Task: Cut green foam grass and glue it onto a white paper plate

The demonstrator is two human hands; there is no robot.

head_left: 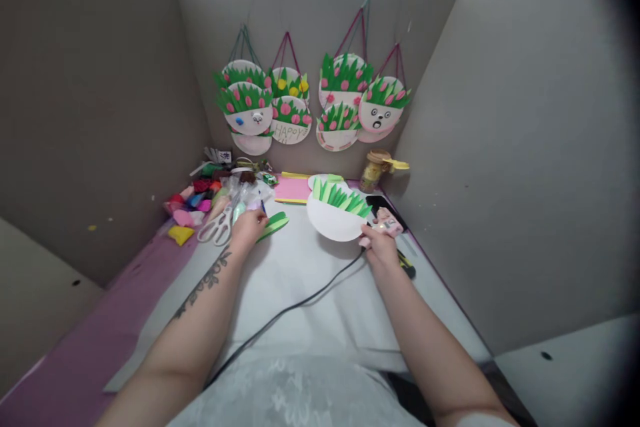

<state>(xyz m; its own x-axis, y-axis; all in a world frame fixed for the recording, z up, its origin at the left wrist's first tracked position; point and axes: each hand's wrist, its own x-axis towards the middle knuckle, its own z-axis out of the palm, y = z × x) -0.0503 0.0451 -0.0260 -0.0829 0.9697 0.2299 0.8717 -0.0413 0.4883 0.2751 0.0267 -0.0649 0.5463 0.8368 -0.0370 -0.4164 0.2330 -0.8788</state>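
Observation:
A white half-round paper plate pocket, with pointed green paper grass blades along its top, is tilted up over the table. My right hand pinches its right edge between thumb and fingers. Just behind that hand is a pink glue gun, its black cord running across to my lap. On the left, my left hand has its fingertips closed beside green paper strips. A thin blue pen-like thing stands out by its fingers; what they grip is hidden.
White-handled scissors and a heap of colourful packets lie at left. Pink paper sheets are at the back, a jar at back right. Finished plates hang on the grey partition. Side walls enclose the table.

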